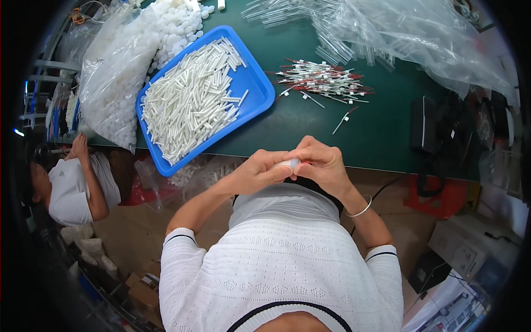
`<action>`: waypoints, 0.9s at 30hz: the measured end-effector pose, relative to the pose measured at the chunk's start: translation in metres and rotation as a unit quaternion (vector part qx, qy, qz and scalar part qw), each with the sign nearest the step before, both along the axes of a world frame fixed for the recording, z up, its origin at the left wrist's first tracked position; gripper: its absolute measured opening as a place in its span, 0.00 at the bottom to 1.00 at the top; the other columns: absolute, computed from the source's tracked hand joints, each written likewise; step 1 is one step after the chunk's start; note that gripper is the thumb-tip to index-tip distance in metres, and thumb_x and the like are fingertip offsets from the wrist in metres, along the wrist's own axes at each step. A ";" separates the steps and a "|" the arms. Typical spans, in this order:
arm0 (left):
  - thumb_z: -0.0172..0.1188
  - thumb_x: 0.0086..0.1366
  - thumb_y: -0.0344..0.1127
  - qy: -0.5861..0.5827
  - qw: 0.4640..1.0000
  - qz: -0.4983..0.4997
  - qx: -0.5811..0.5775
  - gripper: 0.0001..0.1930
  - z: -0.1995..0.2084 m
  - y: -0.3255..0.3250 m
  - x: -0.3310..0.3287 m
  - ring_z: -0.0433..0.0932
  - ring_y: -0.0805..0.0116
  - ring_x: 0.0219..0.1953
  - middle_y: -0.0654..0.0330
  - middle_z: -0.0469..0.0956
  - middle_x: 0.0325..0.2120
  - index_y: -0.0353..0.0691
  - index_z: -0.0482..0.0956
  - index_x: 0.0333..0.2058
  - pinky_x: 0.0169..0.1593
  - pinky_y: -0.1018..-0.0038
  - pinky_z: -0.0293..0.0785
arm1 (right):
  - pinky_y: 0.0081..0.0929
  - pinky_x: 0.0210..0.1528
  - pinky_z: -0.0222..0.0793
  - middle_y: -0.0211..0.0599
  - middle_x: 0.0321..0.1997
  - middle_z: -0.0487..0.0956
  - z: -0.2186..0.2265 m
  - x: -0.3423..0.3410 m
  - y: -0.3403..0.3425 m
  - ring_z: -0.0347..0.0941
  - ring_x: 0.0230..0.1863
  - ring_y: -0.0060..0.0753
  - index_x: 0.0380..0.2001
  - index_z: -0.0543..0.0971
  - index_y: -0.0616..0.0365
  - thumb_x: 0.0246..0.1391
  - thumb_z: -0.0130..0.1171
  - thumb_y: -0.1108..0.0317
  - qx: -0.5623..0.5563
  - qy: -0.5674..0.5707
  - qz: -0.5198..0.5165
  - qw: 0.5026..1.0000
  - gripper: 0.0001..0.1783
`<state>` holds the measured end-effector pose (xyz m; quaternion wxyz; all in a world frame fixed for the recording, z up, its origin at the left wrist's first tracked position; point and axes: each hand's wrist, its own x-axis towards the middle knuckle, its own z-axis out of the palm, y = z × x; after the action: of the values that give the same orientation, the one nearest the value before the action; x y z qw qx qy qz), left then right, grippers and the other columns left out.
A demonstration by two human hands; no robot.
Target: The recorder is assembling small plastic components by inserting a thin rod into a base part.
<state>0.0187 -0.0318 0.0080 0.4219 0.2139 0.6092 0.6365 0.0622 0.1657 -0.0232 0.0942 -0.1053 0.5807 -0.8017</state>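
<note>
My left hand (264,169) and my right hand (318,161) meet at the table's near edge, in front of my waist. Between them is a small whitish translucent piece, tube-like (291,163), mostly covered by my fingers. My left fingers and thumb are closed round its left part. The right fingers pinch at its other end, where a bit of red shows. Beyond my hands lies a pile of thin white sticks with red ends and small white tabs (323,80). One such stick (344,121) lies apart, nearer to me.
A blue tray (258,83) of short white rods (188,99) stands left on the green table (381,133). Behind it, a clear bag (113,72) spills white translucent caps (177,27). Clear tubes (332,47) and plastic bags lie at the back right. Another person (83,182) sits at left.
</note>
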 end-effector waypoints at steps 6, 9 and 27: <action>0.39 0.73 0.52 -0.286 0.941 -0.022 0.181 0.25 -0.028 0.007 0.009 0.56 0.82 0.15 0.71 0.64 0.13 0.35 0.74 0.34 0.20 0.82 0.51 | 0.15 0.29 0.62 0.26 0.28 0.69 0.008 -0.008 -0.006 0.65 0.27 0.15 0.41 0.81 0.63 0.54 0.62 0.73 0.028 0.007 -0.016 0.999 0.11; 0.33 0.73 0.58 -0.407 0.871 -0.021 0.275 0.30 -0.036 0.008 0.015 0.53 0.81 0.13 0.71 0.59 0.11 0.35 0.74 0.37 0.18 0.81 0.50 | 0.19 0.26 0.59 0.27 0.25 0.69 0.014 -0.014 0.012 0.61 0.23 0.17 0.41 0.81 0.58 0.52 0.62 0.75 0.238 0.035 -0.141 0.960 0.12; 0.53 0.67 0.43 0.100 0.881 0.144 -0.440 0.24 -0.087 -0.138 0.080 0.81 0.52 0.33 0.45 0.79 0.28 0.39 0.64 0.58 0.36 0.62 0.75 | 0.39 0.37 0.63 0.41 0.30 0.70 0.008 -0.008 0.077 0.67 0.35 0.44 0.29 0.70 0.62 0.51 0.59 0.76 0.624 0.087 -0.257 0.733 0.06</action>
<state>0.0989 -0.1699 -0.0786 0.3134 -0.0213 0.8895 0.3320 0.0547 0.2426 -0.0156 -0.1218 0.0613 0.9610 -0.2408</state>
